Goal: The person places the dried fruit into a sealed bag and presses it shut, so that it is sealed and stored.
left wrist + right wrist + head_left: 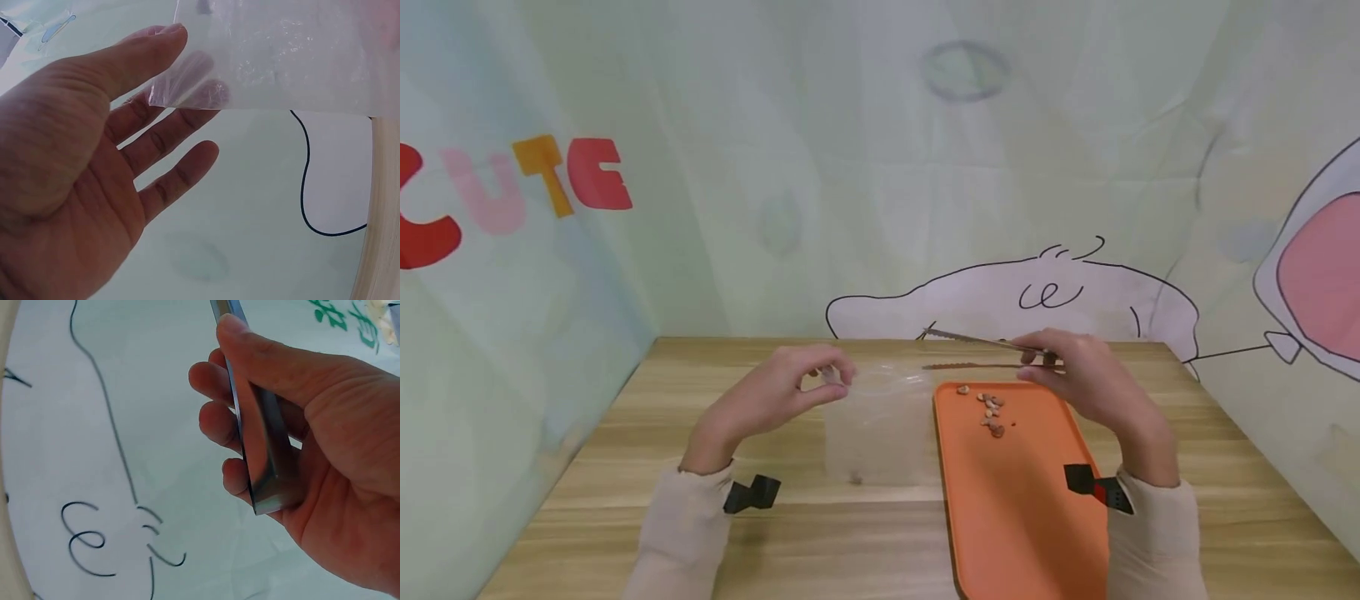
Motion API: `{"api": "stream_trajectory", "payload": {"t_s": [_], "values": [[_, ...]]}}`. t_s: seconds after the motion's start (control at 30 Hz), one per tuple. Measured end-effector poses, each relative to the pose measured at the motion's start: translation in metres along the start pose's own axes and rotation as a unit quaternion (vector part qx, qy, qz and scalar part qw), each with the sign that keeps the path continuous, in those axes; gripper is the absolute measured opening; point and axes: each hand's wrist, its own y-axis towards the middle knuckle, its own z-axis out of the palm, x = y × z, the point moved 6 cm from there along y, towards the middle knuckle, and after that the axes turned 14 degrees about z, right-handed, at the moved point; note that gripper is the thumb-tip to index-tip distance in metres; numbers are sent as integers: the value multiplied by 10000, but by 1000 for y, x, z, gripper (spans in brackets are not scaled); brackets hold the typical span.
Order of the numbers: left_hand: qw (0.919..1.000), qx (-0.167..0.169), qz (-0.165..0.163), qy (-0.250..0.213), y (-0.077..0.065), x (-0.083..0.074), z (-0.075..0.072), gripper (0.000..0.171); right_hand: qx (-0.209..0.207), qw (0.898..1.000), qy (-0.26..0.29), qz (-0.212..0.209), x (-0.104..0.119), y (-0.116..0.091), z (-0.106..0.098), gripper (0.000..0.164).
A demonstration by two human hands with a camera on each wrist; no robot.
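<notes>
My left hand [775, 385] pinches the upper left corner of a clear plastic bag [880, 433] between thumb and fingers. The bag hangs upright over the table, and a small dark piece [856, 479] shows at its bottom. In the left wrist view the bag's edge [281, 94] lies between the thumb and the forefingers. My right hand [1086, 375] grips metal tongs [977, 337] near their closed end, above the tray. The tongs' arms stand apart, pointing left past the bag's top. The right wrist view shows the tongs' bent end [265, 450] against the palm.
An orange tray [1022, 517] lies on the wooden table [820, 550], right of the bag. Several small brown nut-like pieces [992, 404] are scattered in its far part. A printed curtain [760, 167] rises behind the table's far edge.
</notes>
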Motion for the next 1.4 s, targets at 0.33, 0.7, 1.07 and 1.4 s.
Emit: {"api": "stream_trajectory", "payload": {"t_s": [0.33, 0.7, 1.07, 1.4], "values": [[10000, 69, -39, 9, -5, 1, -5, 10, 547, 9960, 161, 682, -54, 17, 29, 23], [9998, 86, -189, 4, -9, 4, -9, 9, 353, 9949, -247, 916, -91, 21, 47, 12], [9998, 93, -190, -43, -8, 3, -9, 8, 567, 9920, -348, 1070, -112, 26, 66, 10], [9994, 182, -284, 20, -8, 3, -8, 9, 604, 9930, -182, 998, -107, 27, 69, 6]]}}
